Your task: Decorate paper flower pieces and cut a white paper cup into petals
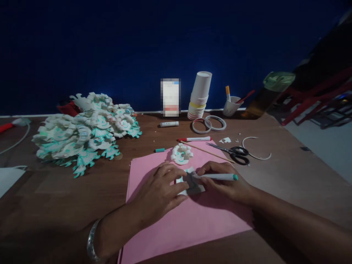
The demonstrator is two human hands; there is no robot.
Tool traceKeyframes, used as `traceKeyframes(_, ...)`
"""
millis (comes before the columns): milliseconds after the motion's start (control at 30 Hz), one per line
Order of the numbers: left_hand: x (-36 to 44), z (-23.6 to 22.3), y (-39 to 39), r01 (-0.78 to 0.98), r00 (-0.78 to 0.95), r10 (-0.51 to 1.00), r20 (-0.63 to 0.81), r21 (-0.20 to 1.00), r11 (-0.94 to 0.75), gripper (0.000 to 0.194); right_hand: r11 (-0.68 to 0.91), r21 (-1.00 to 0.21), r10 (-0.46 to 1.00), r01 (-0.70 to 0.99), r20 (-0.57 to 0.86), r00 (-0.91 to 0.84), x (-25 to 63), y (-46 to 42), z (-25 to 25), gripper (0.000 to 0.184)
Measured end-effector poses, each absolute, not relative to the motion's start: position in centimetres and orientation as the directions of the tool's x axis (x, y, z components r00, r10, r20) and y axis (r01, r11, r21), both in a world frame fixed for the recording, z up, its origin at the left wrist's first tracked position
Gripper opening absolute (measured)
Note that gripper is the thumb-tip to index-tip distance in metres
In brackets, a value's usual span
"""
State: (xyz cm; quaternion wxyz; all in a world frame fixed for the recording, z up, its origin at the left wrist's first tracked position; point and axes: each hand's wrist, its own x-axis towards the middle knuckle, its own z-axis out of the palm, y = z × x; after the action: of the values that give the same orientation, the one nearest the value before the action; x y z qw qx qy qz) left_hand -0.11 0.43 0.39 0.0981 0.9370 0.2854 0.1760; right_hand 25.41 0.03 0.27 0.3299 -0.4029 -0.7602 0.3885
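Observation:
A small white paper piece (195, 187) with teal lines lies on a stack of pink sheets (176, 231). My left hand (162, 187) holds it at its left side, fingers bent over it and slightly apart. In my right hand (222, 183) a white marker (220, 177) with a teal end is gripped, its tip side pointing left over the paper piece. Just beyond my hands sits a white paper cutout (181, 154) with curled strips and a teal drawing. A teal marker cap (160, 150) lies beyond the sheets' far edge.
Left stands a heap of curled paper cutouts (90, 128). Black-handled scissors (236, 152), a thin stick (206, 150) and a red-capped marker (195, 139) lie ahead. Farther back are another marker (169, 124), paper rings (216, 123), stacked cups (200, 95), a small cup (231, 106) and a bottle (266, 95).

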Motion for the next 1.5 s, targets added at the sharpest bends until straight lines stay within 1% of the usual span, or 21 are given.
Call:
traceKeyframes(67, -0.03, 0.38, 0.47, 0.462, 0.810, 0.528, 0.255, 0.277, -0.843, 0.021, 0.377, -0.856, 0.870, 0.353, 0.198, -0.451, 25.49, 0.02, 0.23, 0.019)
traceKeyframes(200, 0.06, 0.38, 0.47, 0.480, 0.811, 0.549, 0.205, 0.304, -0.823, 0.017, 0.388, -0.866, 0.866, 0.316, 0.224, -0.447, 25.58, -0.12, 0.53, 0.011)
traceKeyframes(300, 0.17, 0.53, 0.48, 0.498, 0.804, 0.569, 0.172, 0.328, -0.803, 0.021, 0.405, -0.863, 0.855, 0.301, 0.242, -0.458, 25.54, -0.24, 0.70, 0.009)
traceKeyframes(433, 0.32, 0.74, 0.50, 0.529, 0.794, 0.594, 0.127, 0.338, -0.779, 0.024, 0.387, -0.877, 0.854, 0.284, 0.225, -0.469, 25.43, -0.35, 0.51, 0.009)
traceKeyframes(567, 0.32, 0.65, 0.45, 0.529, 0.790, 0.598, 0.135, 0.342, -0.777, 0.026, 0.366, -0.890, 0.855, 0.272, 0.206, -0.476, 25.32, -0.42, 0.25, 0.007)
traceKeyframes(933, 0.23, 0.27, 0.46, 0.515, 0.792, 0.588, 0.163, 0.337, -0.788, 0.024, 0.443, -0.843, 0.828, 0.304, 0.255, -0.499, 25.26, -0.36, -0.13, 0.005)
traceKeyframes(1167, 0.29, 0.31, 0.54, 0.513, 0.793, 0.587, 0.162, 0.341, -0.788, 0.025, 0.420, -0.856, 0.831, 0.301, 0.229, -0.508, 25.36, -0.30, 0.05, 0.007)
traceKeyframes(1267, 0.32, 0.33, 0.53, 0.530, 0.792, 0.596, 0.131, 0.336, -0.779, 0.024, 0.411, -0.865, 0.831, 0.288, 0.225, -0.510, 25.31, -0.27, 0.05, 0.008)
traceKeyframes(1333, 0.32, 0.32, 0.50, 0.547, 0.783, 0.611, 0.116, 0.338, -0.765, 0.031, 0.389, -0.882, 0.834, 0.265, 0.215, -0.509, 25.26, -0.25, 0.05, 0.009)
traceKeyframes(1400, 0.31, 0.29, 0.48, 0.563, 0.765, 0.634, 0.118, 0.357, -0.746, 0.042, 0.341, -0.914, 0.847, 0.220, 0.198, -0.493, 25.20, -0.26, 0.11, 0.011)
traceKeyframes(1467, 0.29, 0.22, 0.47, 0.571, 0.748, 0.652, 0.126, 0.379, -0.728, 0.051, 0.287, -0.943, 0.872, 0.166, 0.186, -0.453, 25.13, -0.31, 0.27, 0.016)
traceKeyframes(1500, 0.28, 0.19, 0.46, 0.574, 0.742, 0.658, 0.127, 0.385, -0.722, 0.052, 0.270, -0.951, 0.886, 0.148, 0.185, -0.426, 25.10, -0.34, 0.38, 0.018)
